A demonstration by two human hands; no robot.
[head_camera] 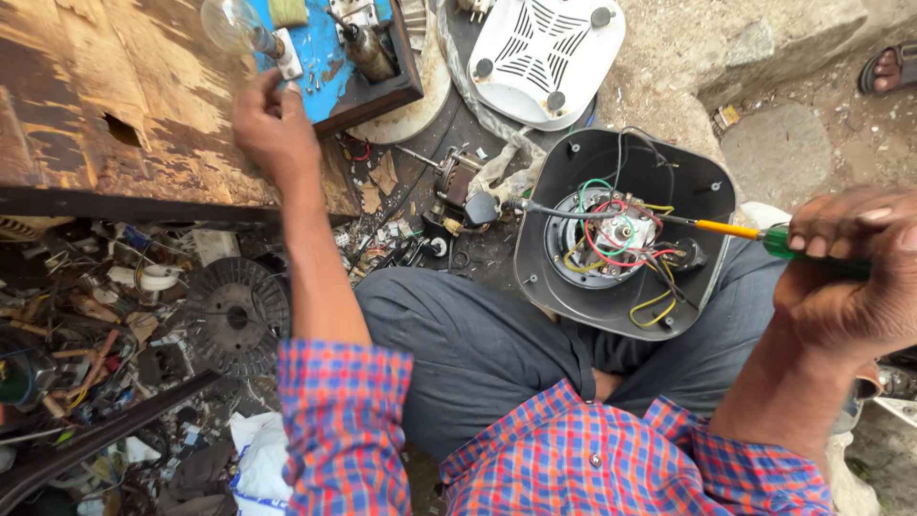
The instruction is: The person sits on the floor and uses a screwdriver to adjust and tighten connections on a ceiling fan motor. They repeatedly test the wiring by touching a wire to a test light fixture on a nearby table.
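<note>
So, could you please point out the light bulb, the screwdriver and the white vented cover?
light bulb (pixel 229 24), head view, on the glass globe.
screwdriver (pixel 731 229), head view, on the yellow shank beside the green handle.
white vented cover (pixel 540 57), head view, on the slotted middle.

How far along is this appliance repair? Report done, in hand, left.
Done: the dark housing lies open on the lap, wiring exposed; its white base cover lies apart. In hand: the right hand holds a screwdriver with its tip at the motor terminals, while the left hand touches the bulb holder. Left: the cover remains off.
</note>
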